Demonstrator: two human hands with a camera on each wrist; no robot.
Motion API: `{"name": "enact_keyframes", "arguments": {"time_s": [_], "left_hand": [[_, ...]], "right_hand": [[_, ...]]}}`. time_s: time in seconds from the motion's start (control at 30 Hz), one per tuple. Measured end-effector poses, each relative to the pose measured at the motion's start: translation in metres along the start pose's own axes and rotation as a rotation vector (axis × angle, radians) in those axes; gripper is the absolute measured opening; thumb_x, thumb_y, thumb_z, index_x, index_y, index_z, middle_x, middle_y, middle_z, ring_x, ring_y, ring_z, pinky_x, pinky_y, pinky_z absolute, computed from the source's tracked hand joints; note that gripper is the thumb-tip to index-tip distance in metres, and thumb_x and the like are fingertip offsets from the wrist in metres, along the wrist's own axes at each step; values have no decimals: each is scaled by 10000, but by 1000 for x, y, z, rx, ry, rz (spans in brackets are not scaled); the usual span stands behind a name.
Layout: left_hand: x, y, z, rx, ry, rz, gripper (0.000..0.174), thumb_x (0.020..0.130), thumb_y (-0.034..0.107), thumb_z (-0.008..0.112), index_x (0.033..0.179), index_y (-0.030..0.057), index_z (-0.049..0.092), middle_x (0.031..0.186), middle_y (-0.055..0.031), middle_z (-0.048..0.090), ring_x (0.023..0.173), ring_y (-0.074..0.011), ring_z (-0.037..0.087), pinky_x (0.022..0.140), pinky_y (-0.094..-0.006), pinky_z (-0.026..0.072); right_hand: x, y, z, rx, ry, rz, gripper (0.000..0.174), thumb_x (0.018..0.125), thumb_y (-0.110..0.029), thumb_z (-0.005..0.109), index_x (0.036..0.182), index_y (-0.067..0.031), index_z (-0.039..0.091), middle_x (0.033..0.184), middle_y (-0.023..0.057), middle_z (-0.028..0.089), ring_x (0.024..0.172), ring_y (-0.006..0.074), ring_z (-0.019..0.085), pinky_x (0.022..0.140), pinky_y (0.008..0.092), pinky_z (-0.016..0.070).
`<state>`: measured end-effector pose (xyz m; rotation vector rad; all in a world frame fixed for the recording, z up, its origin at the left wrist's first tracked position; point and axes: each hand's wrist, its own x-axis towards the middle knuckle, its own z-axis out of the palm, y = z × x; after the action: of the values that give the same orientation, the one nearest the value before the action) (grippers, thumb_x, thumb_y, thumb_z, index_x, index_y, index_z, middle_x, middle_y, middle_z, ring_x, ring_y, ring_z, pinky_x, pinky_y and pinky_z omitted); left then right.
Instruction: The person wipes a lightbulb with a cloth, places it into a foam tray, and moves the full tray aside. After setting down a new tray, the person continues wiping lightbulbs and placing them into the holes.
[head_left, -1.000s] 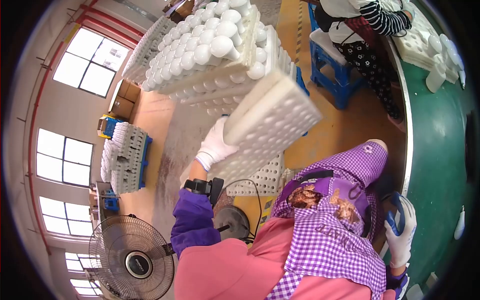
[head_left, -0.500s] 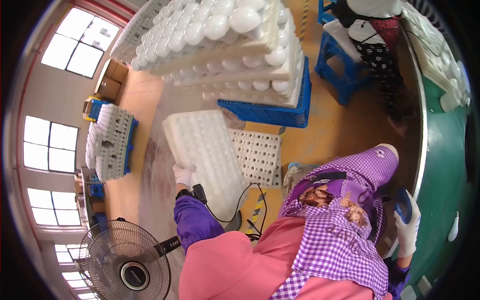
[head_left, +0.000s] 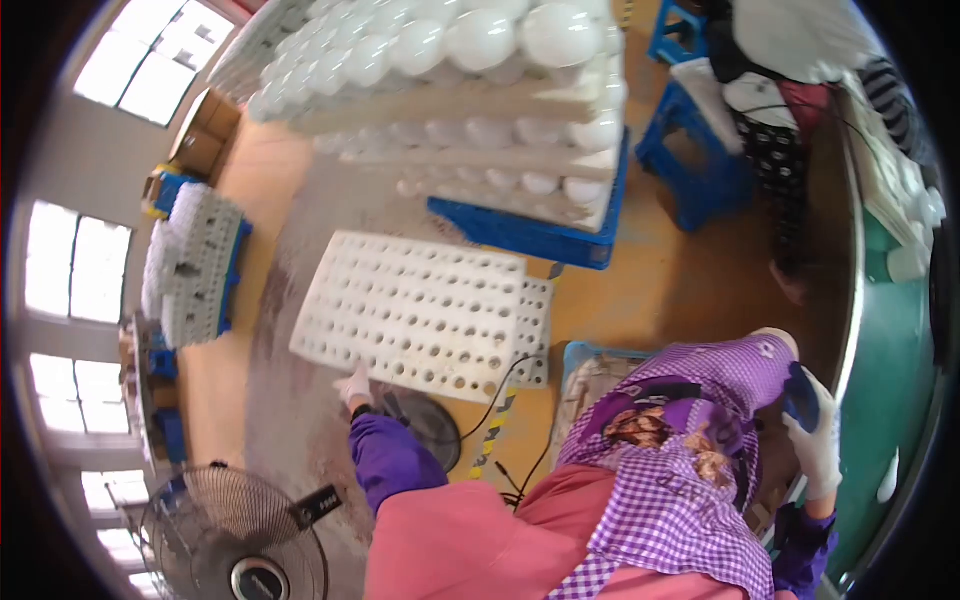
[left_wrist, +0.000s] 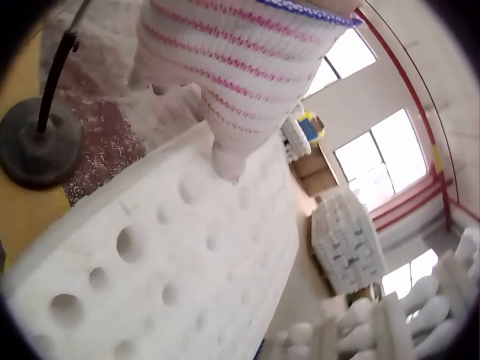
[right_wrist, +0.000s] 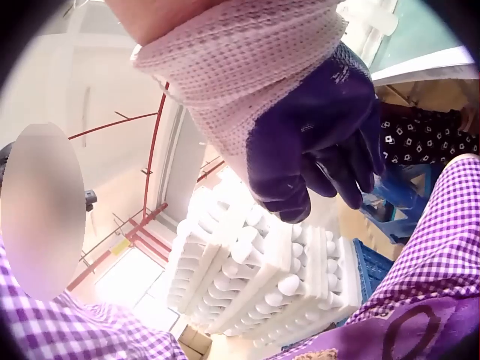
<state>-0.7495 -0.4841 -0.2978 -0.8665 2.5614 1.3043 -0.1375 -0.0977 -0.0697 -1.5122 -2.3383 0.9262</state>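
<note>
My left hand, in a white glove, pinches the near edge of a white foam tray dotted with round holes. In the left wrist view its thumb lies on the holed face of the tray; the other fingers are hidden. Below it, a second holed foam tray shows at the right edge and is partly covered. Beside the green table my right hand hangs with nothing in it. Its blue-palmed glove, with fingers loosely bent, shows in the right wrist view.
Stacked foam trays of white bulbs stand on a blue crate ahead. A standing fan is at lower left, its round base and cable near the trays. Another person sits by a blue stool at the green table.
My left hand has lowered the foam tray from beside the bulb stack and swung it flat over the other holed tray. The right hand has stayed by the table edge.
</note>
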Motion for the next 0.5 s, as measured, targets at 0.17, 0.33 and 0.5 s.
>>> {"name": "enact_keyframes", "arguments": {"time_s": [0.17,0.33,0.5], "left_hand": [[-62,51,63,42,-404,317,417,881,104,545,1250,-61,440,1116,-186,604,970,-294,626,773,-418,530],[-247,118,162,541,-1003,838,509,882,188,556,1318,-43,430,1144,-152,585,1024,-174,568,866,-261,459],[-450,127,211,374,-1748,1105,436,832,20,595,1246,-38,472,1106,-160,593,990,-186,589,883,-287,466]], "right_hand": [[-9,-3,9,-35,-28,-24,539,689,-120,705,1191,3,552,1078,201,609,1012,350,574,926,385,426],[-39,36,21,-16,43,-82,556,769,-291,678,1222,-3,533,1105,200,602,1016,356,561,923,408,419],[-71,43,28,172,239,117,548,800,-323,655,1264,-62,527,1134,185,582,1077,344,516,965,404,387]]}}
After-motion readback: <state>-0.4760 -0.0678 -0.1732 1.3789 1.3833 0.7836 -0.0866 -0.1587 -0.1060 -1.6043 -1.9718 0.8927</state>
